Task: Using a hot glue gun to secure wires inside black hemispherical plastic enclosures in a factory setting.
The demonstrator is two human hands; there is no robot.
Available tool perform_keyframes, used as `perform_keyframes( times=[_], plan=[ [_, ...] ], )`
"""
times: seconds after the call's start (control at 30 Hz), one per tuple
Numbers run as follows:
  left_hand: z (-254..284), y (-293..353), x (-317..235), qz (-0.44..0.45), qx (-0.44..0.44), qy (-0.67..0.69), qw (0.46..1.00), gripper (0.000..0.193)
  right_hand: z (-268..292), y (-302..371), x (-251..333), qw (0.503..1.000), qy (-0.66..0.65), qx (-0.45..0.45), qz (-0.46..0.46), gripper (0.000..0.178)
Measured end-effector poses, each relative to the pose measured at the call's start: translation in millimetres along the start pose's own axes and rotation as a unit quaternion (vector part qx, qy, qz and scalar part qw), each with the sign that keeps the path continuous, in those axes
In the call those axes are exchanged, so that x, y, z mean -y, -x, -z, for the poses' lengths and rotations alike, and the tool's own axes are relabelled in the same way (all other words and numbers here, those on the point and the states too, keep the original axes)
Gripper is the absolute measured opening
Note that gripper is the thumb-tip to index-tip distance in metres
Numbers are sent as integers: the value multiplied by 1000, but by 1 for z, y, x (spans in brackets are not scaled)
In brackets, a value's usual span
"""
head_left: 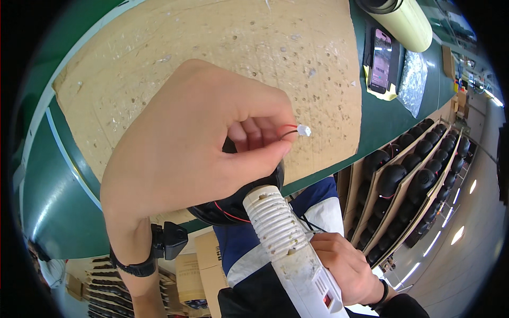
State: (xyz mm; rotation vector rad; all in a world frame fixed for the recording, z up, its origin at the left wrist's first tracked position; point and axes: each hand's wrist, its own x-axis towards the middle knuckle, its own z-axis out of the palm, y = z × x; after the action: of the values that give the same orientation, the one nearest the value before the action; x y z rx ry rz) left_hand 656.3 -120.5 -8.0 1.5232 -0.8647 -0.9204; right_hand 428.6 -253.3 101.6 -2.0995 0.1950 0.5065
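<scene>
My left hand is closed in a pinch on a red and black wire pair, from which a small white connector sticks out past the fingertips. Beneath that hand lies a black rounded part, mostly hidden, with a red wire running along it. My right hand is closed at the side of a white heat gun with a ribbed barrel; its grip is largely out of sight. The barrel's end points up toward the black part and sits just below my left hand.
A worn cardboard sheet covers much of the green table. At the far right are a phone, a clear plastic bag and a pale roll. Racks of black rounded parts stand right of the table; boxes stand below.
</scene>
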Motion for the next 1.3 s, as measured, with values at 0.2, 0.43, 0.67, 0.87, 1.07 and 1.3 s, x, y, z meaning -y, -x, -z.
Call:
perform_keyframes(
  times=[0.2,0.43,0.67,0.87,1.07,1.3],
  plan=[
    [4,6,-4,-3,3,-15,1000,9,-5,0,5,999,37,-15,2,30],
    [10,22,0,-34,-50,-78,995,17,-10,3,3,998,54,-38,-12,27],
    [14,32,-3,-6,-67,-78,995,18,-8,5,3,998,61,-16,-21,23],
    [17,39,-9,32,-67,-89,993,19,-6,7,5,997,63,-22,-33,21],
    [16,50,-14,63,-79,-91,991,20,-9,8,3,997,70,-26,-21,21],
    [14,63,-22,72,-100,-153,981,22,1,10,7,996,65,-6,-59,22]
  ],
)
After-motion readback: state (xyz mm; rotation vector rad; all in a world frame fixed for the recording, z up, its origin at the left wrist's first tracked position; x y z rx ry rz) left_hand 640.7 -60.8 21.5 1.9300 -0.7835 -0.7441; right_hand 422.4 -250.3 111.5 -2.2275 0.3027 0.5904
